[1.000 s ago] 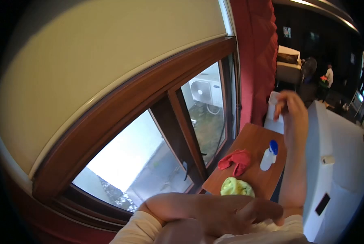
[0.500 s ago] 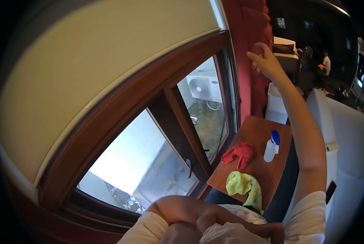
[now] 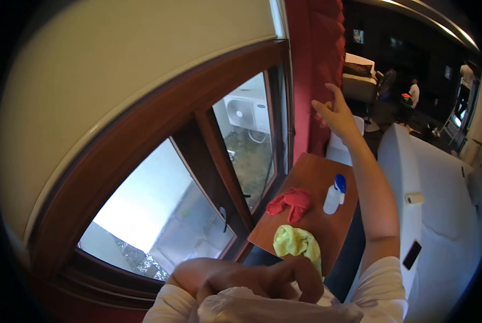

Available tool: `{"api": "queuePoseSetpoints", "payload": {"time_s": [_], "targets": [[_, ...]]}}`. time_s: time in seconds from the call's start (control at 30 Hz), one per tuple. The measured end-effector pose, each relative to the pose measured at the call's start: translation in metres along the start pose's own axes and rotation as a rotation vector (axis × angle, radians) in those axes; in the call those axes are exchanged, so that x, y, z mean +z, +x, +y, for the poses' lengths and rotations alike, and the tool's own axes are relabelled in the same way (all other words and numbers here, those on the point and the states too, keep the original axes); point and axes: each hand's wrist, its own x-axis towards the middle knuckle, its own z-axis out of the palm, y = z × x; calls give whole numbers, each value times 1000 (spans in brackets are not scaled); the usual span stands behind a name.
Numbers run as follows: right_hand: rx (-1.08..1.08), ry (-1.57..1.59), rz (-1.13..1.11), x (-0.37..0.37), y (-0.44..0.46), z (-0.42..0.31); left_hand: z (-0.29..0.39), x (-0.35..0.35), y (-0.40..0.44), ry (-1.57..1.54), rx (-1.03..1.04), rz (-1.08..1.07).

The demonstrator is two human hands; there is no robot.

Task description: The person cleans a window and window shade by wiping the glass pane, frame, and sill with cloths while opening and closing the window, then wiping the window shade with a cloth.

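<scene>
My right hand [image 3: 338, 118] is raised at the end of a stretched arm, fingers apart and holding nothing. It appears in front of the red curtain [image 3: 304, 70]; whether it touches the cloth I cannot tell. Low in view, my left hand [image 3: 292, 274] is bent across my body with curled fingers, over crumpled translucent plastic [image 3: 251, 308]. Its grip is partly hidden. Beyond it, a brown wooden tabletop [image 3: 268, 229] bears a crumpled red cloth [image 3: 293, 202], a yellow-green cloth [image 3: 294, 240] and a spray bottle [image 3: 332, 200] with a blue head.
A brown-framed window [image 3: 144, 137] with a pale blind [image 3: 144, 59] stands on the left; an air-conditioner unit [image 3: 246, 113] shows outside. White-covered furniture [image 3: 440, 199] lies right, with a dark phone-like object [image 3: 411, 255] on it. Two people, one person [image 3: 414, 94] nearer the middle, are far back.
My view has swung right, so the window and table sit further left. My raised right hand appears lower, its fingers still spread. My left hand shows more clearly, its fingers bent.
</scene>
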Motion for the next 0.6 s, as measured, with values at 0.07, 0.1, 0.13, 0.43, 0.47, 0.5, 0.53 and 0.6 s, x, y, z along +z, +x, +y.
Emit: {"api": "queuePoseSetpoints", "payload": {"time_s": [0.07, 0.1, 0.13, 0.43, 0.47, 0.5, 0.53, 0.6], "targets": [[4, 87, -28, 1, -8, 12, 6, 4, -4, 3, -15, 25], [31, 83, -30, 1, -15, 12, 11, 4, -7, -3, -19, 34], [56, 85, -34, 2, -22, 11, 15, 4, -7, -4, -21, 36], [109, 140, -54, 6, -60, 44, 21, -5, -5, -52, 30, -33], [113, 176, -58, 5, -63, 48, 22, -4, -4, -53, 36, -35], [122, 211, -62, 6, -66, 50, 22, -4, -3, -57, 43, -40], [134, 188, -58, 6, -68, 50, 21, -5, -2, -63, 52, -42], [156, 142, -43, 6, -71, 46, 22, -4, -1, -66, 59, -40]]}}
